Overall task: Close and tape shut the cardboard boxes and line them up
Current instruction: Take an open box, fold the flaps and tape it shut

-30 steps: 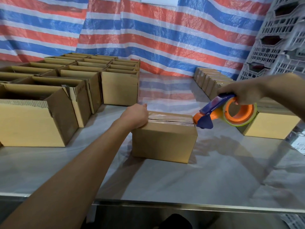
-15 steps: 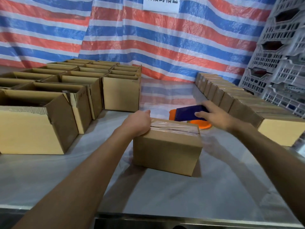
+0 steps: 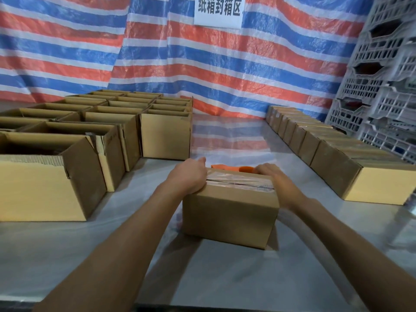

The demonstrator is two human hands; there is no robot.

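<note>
A taped cardboard box (image 3: 229, 217) sits on the metal table (image 3: 315, 255) in front of me, clear tape along its top seam. My left hand (image 3: 191, 176) grips its upper left edge. My right hand (image 3: 273, 181) holds its right side, fingers curled over the top edge. The orange tape dispenser (image 3: 234, 168) lies on the table just behind the box, mostly hidden by it. A row of sealed boxes (image 3: 333, 161) lines the right side. Several open boxes (image 3: 94, 136) stand in rows at the left.
Stacked grey plastic crates (image 3: 382, 86) rise at the right behind the sealed row. A striped red, white and blue tarp (image 3: 157, 52) with a white sign (image 3: 218, 10) hangs behind the table. The table's front edge (image 3: 202, 306) runs close to me.
My right hand set the tape dispenser down behind the box, let go of it and moved onto the box's right side. The left hand stayed on the left edge.
</note>
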